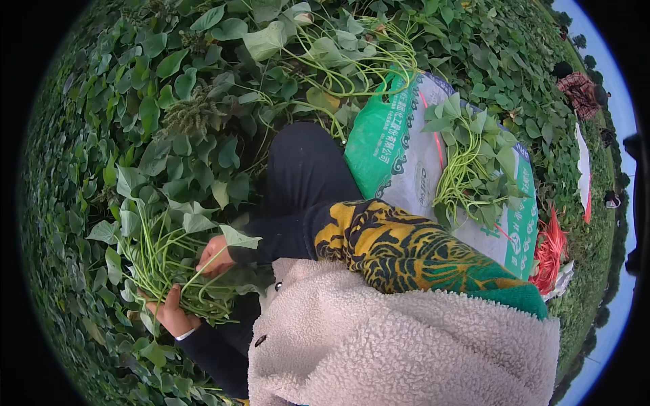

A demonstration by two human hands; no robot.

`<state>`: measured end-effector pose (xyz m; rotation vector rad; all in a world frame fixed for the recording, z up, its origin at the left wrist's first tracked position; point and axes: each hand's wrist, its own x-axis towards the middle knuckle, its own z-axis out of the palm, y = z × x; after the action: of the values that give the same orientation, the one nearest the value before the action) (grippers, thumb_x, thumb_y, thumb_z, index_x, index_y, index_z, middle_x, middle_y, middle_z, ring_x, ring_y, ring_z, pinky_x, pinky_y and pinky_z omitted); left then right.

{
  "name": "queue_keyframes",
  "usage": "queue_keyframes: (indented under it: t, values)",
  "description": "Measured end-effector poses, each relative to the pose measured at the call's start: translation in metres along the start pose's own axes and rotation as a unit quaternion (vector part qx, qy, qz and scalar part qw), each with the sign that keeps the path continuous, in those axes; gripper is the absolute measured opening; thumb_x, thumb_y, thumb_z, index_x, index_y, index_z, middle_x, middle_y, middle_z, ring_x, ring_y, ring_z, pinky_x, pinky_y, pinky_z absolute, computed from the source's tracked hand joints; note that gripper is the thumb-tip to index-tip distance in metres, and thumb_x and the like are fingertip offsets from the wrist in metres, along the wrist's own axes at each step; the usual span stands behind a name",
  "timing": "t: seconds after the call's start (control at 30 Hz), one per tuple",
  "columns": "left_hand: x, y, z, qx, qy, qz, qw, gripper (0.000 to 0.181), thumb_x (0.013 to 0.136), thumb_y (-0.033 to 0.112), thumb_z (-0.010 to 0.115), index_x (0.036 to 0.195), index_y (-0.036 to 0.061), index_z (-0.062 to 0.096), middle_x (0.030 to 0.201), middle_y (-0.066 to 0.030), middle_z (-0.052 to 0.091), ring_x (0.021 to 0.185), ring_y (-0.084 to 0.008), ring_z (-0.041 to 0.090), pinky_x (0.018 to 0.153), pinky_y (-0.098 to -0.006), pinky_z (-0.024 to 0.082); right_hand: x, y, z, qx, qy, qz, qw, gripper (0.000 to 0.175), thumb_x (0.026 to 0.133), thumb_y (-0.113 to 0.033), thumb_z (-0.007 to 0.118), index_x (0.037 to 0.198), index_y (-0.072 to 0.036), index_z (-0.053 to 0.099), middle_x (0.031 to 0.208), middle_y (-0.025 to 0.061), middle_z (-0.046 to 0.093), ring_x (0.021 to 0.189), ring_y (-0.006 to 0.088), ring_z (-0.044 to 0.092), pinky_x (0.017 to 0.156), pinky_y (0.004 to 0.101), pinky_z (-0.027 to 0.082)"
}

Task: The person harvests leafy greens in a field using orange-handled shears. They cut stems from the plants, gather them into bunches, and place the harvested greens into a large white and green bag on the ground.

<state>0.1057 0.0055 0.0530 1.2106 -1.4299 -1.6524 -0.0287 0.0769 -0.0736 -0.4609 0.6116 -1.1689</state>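
My left hand (172, 312), with a pale band at its wrist, grips a loose bunch of long-stemmed green shoots (162, 254) with heart-shaped leaves. Just above and to the right of it, my right hand (216, 256) rests with curled fingers at the side of the bunch; a stem crosses in front of it, and whether it pinches anything is hidden. A second bunch of leafy stems (459, 177) lies on a green and white woven plastic sack (406, 188) to the right. More long cut stems (345, 76) lie over leaves at the sack's upper edge.
Dense leafy vines (66, 203) surround me, with a seed-headed plant (195, 109) among them. My bent knee (310, 157) separates the hands from the sack. Red plastic twine (551, 248) lies beyond the sack. A person in a checked shirt (581, 94) is farther off, near a white sheet (583, 167).
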Motion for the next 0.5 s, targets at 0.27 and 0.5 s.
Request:
queue_keyframes:
  t: [0.27,0.5]
  values:
    - [-0.004,-0.007,0.065,0.411,-0.289,0.149,0.852,0.086,0.069,-0.004,0.060,0.141,0.0047,0.014,0.131,-0.0257,0.038,0.113,-0.0343,0.048,0.091,-0.0362,0.041,0.014,0.006,0.002,0.226,-0.014,-0.183,0.957,0.051,0.081,-0.016,0.065,0.129,-0.014,0.045,0.122,0.0027,0.053,0.111,0.0152,0.045,0.095,0.0332,0.033]
    - [-0.015,-0.005,0.081,0.514,-0.218,0.190,0.808,0.088,0.063,-0.005,0.064,0.137,-0.0010,0.017,0.109,-0.0259,0.054,0.100,-0.0364,0.056,0.084,-0.0365,0.044,-0.045,-0.014,0.025,0.189,0.060,-0.168,0.966,0.047,0.083,-0.040,0.061,0.123,-0.018,0.051,0.095,-0.0032,0.062,0.070,0.0062,0.054,0.057,0.0204,0.040]
